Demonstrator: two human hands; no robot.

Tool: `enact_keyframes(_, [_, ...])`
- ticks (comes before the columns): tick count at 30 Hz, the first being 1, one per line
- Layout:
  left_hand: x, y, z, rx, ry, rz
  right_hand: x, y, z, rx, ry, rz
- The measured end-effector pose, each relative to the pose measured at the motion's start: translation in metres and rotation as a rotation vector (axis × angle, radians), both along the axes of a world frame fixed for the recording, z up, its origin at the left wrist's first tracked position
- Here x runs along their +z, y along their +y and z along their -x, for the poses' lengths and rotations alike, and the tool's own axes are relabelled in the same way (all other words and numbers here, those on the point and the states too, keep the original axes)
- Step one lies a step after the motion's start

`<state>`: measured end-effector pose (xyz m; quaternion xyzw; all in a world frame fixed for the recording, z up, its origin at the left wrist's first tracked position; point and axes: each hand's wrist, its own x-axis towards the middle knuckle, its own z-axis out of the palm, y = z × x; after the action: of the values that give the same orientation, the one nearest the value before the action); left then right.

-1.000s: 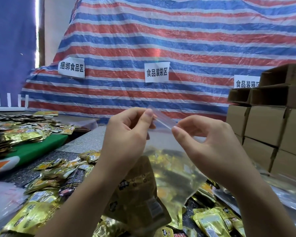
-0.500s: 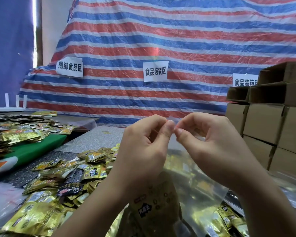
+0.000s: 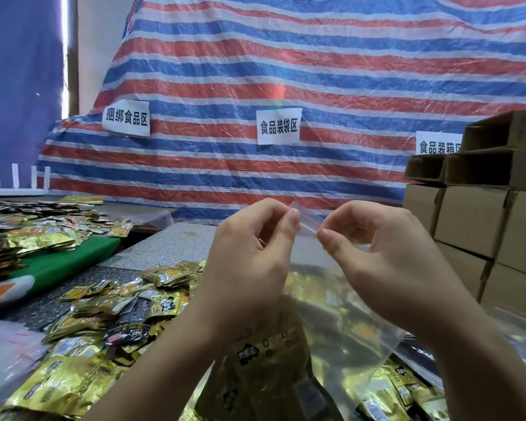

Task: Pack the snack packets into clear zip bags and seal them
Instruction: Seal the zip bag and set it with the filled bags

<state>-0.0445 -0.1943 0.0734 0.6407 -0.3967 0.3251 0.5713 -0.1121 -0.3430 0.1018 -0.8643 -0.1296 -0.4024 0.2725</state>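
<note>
Over the grey speckled worktop (image 3: 170, 247) strewn with gold foil snack packets (image 3: 82, 323), we held the filled clear plastic zip bag (image 3: 340, 323) raised. Our left hand (image 3: 249, 256) and right hand (image 3: 377, 253), touching half a second earlier, had parted, each grip pinching its red seal strip (image 3: 308, 226); sealing seemed underway.

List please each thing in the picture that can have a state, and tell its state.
clear zip bag: lifted, packets inside, top strip pinched
left hand: pinches the bag top
right hand: pinches the bag top
loose snack packets: heaped on the table
upper cardboard boxes: open
lower cardboard boxes: closed, stacked
</note>
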Motion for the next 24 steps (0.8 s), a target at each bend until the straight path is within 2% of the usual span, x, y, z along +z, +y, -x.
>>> enact_keyframes(24, [-0.0018, -0.0010, -0.0041, -0.195, 0.089, -0.014, -0.0027, -0.0014, -0.0034, 0.002, 0.019, -0.007])
